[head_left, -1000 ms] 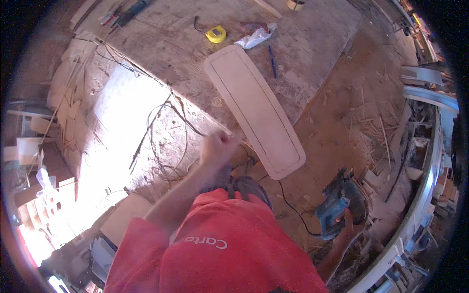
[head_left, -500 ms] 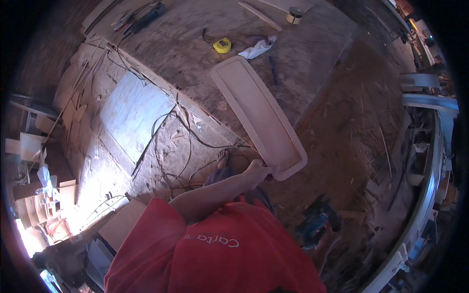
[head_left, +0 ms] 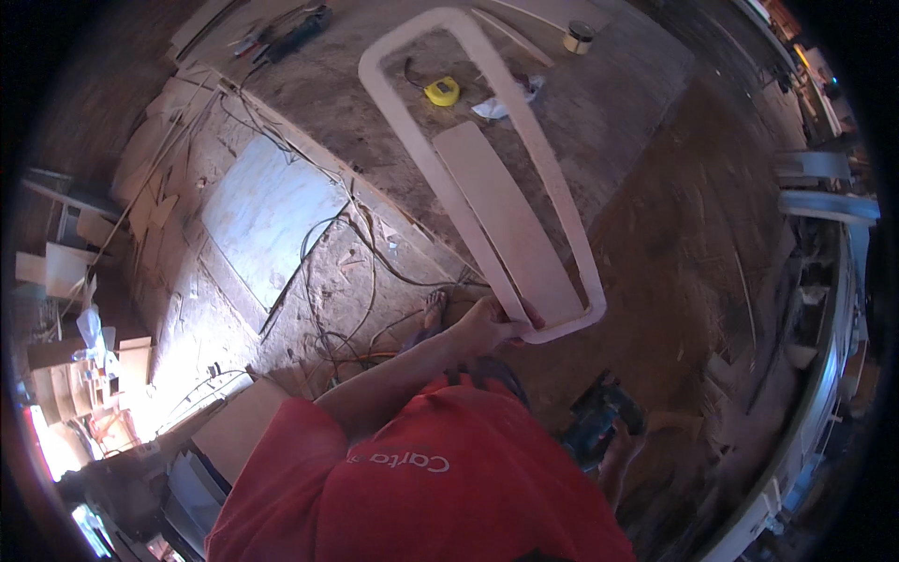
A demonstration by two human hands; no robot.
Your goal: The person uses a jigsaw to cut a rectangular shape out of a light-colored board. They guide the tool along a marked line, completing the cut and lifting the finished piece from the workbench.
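Note:
My left hand (head_left: 493, 323) is closed on the near corner of a long pale wooden frame (head_left: 552, 178) with rounded corners. The frame is raised and tilted, its far end reaching over the worktable. Through its opening shows a pale, narrow board (head_left: 510, 220), with a gap along its sides; its near end passes behind the frame close to my fingers. Whether my fingers also touch this board, I cannot tell. Low on the right, my right hand (head_left: 620, 448) is wrapped around a dark teal handheld power tool (head_left: 599, 421), whose working end is unclear.
On the dusty worktable (head_left: 346, 94) lie a yellow tape measure (head_left: 442, 91), a crumpled white wrapper (head_left: 506, 100), a small can (head_left: 578, 37) and dark tools (head_left: 295, 36). Cables (head_left: 373, 253) loop along its left edge. A large sheet (head_left: 272, 220) and offcuts cover the floor.
The far end of the frame has risen and moved away from me, and the narrow board now shows separately beneath it. My right hand keeps the power tool low at my right side.

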